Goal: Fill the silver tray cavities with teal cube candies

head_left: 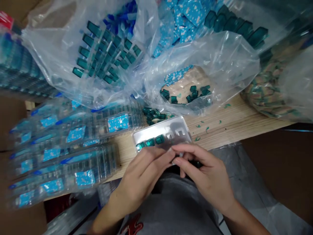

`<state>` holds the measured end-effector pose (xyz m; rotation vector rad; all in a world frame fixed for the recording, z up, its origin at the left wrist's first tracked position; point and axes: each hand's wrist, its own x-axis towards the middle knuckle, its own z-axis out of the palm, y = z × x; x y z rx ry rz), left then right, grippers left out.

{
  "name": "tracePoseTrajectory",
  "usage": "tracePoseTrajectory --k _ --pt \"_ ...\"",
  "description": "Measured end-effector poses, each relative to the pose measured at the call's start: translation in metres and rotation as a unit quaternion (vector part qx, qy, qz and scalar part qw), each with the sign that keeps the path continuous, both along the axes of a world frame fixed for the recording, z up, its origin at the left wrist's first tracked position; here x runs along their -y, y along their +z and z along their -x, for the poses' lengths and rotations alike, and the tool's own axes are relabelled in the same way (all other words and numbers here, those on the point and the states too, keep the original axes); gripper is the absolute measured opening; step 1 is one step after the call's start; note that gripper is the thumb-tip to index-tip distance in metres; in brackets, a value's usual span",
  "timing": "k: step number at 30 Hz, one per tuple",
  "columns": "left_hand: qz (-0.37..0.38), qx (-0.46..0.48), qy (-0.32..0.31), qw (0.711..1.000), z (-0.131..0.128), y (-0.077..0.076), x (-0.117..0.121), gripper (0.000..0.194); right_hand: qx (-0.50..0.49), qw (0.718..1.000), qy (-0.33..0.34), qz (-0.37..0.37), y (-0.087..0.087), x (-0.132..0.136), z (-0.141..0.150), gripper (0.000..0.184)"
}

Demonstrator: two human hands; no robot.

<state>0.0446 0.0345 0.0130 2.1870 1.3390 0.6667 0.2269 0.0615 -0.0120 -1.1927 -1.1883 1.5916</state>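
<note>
My left hand (144, 174) and my right hand (207, 173) meet at the fingertips over the near edge of a shiny clear plastic tray (162, 125). The fingers of both are closed in a pinch. A small pale bit shows between them, too little to name. Three dark teal plastic pieces (150, 142) sit in a row of the tray's hollows, left of centre. Two hollows to their right hold nothing. Parts of the tray's near side are hidden behind my hands. Just beyond the tray lies a small heap of teal pieces (153, 115).
Stacked clear blister packs (80, 133) with blue speckled parts cover the left of the wooden table (215, 130). Behind stand plastic bags of teal pieces (102, 54) and blue speckled pieces (193, 13). Another full bag (274, 85) sits at right. Teal scraps litter the wood.
</note>
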Motion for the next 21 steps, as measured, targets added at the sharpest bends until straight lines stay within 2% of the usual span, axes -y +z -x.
tracePoseTrajectory --k 3,5,8,11,14,17,19,21 --pt "0.119 0.04 -0.035 0.991 0.006 0.008 0.001 0.034 -0.027 0.996 0.063 0.049 0.001 0.001 -0.005 0.005" --pt "0.17 0.078 -0.035 0.982 0.007 0.01 -0.001 0.028 -0.037 0.991 0.105 0.069 0.001 0.001 -0.008 0.007" --pt "0.195 0.123 -0.006 0.973 0.002 0.009 -0.005 0.022 -0.029 0.99 0.124 0.057 0.001 0.0 -0.011 0.012" --pt "0.196 0.125 0.018 0.972 -0.002 0.005 -0.008 0.019 0.012 0.994 0.113 0.003 -0.001 -0.001 -0.012 0.018" --pt "0.143 0.087 0.068 0.984 -0.001 -0.002 -0.015 0.015 0.083 0.995 0.016 -0.051 -0.005 -0.003 -0.018 0.019" --pt "0.016 -0.015 0.1 0.995 0.001 -0.01 -0.028 0.017 0.133 0.983 -0.106 -0.067 -0.007 -0.005 -0.027 0.021" --pt "-0.046 -0.077 0.084 0.992 0.001 -0.015 -0.037 0.018 0.149 0.977 -0.136 -0.066 -0.007 -0.006 -0.032 0.022" --pt "-0.074 -0.109 0.067 0.989 -0.002 -0.017 -0.043 0.019 0.159 0.976 -0.139 -0.061 -0.008 -0.005 -0.034 0.021"
